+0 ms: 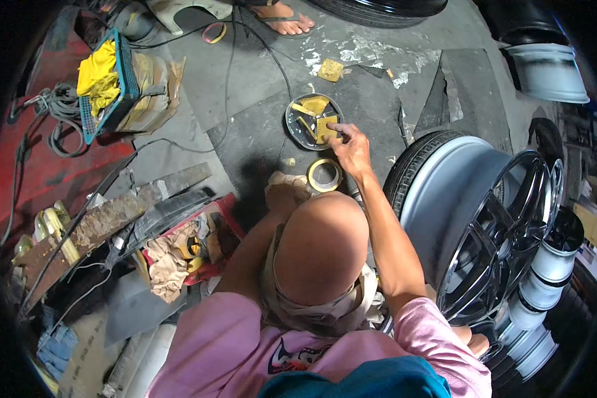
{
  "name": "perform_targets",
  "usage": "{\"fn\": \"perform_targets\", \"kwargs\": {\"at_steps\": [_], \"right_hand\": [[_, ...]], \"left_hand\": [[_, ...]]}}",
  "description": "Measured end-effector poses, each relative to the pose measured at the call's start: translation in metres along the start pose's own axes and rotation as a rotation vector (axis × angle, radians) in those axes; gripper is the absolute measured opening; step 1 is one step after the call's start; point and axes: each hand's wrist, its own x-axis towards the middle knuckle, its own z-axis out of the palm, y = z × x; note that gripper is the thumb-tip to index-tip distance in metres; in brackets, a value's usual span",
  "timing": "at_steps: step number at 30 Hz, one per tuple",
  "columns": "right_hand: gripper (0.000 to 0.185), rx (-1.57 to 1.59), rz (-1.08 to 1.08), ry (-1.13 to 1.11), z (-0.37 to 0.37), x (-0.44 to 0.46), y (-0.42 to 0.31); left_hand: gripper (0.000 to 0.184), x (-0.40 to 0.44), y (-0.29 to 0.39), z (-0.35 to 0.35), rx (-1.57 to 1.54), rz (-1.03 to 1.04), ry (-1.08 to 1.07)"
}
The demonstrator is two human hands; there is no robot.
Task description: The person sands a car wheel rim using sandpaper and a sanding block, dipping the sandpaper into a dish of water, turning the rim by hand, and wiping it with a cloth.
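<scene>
My right hand (351,149) reaches over a round dark dish (288,126) with a pale rim. Its fingers are apart, with the tips at the edge of a yellow square piece (325,127); I cannot tell if they touch it. Other yellow pieces (315,104) lie in the dish, which seems to hold some liquid. Below the hand, a roll of yellow tape (311,174) rests on the floor. My left hand (286,192) is beside my raised knee, partly hidden by it. Its fingers and anything in them cannot be made out.
A large wheel (458,172) with a tyre and black spokes stands close by my right arm. A red box (227,211) of crumpled brown paper is on my left. Further off are a blue basket (127,73) with yellow cloth, cables, and another person's foot (286,18).
</scene>
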Motion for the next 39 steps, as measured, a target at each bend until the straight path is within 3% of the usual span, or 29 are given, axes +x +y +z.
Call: {"fn": "perform_targets", "kwargs": {"at_steps": [3, 6, 13, 15, 21, 26, 28, 33, 35, 38, 39], "right_hand": [[0.023, 0.053, 0.091, 0.186, 0.006, -0.002, 0.007], [0.026, 0.275, 0.131, 0.239, 0.012, -0.002, 0.007], [0.028, 0.102, 0.246, 0.178, 0.007, 0.002, -0.001], [0.025, 0.029, 0.073, 0.305, 0.008, 0.001, -0.002], [0.028, -0.214, -0.167, 0.263, 0.011, 0.002, 0.0], [0.029, -0.193, -0.054, 0.109, 0.02, -0.009, -0.002], [0.028, -0.097, 0.043, 0.024, 0.024, -0.015, -0.001], [0.036, 0.042, 0.093, 0.094, 0.034, -0.024, 0.02], [0.056, 0.435, 0.113, 0.178, 0.037, -0.022, 0.024], [0.061, 0.557, 0.231, 0.142, 0.024, -0.026, 0.015], [0.037, 0.653, 0.253, 0.125, 0.021, -0.026, 0.015]], "left_hand": [[0.033, -0.001, 0.001, 0.001, 0.002, -0.005, 0.003], [0.033, -0.001, 0.003, 0.003, 0.003, -0.005, 0.004], [0.033, 0.002, 0.005, 0.004, -0.001, -0.015, 0.005], [0.033, 0.002, 0.005, 0.003, 0.0, -0.014, 0.006], [0.033, 0.001, 0.005, 0.006, -0.001, -0.021, 0.009], [0.034, 0.003, 0.005, 0.006, 0.006, -0.026, 0.018], [0.034, 0.004, 0.006, 0.008, 0.004, -0.031, 0.019], [0.034, 0.002, 0.006, 0.01, 0.003, -0.035, 0.029], [0.034, 0.001, 0.006, 0.01, 0.004, -0.037, 0.031], [0.034, 0.001, 0.006, 0.01, 0.003, -0.034, 0.03], [0.034, 0.0, 0.006, 0.01, 0.003, -0.034, 0.03]]}}
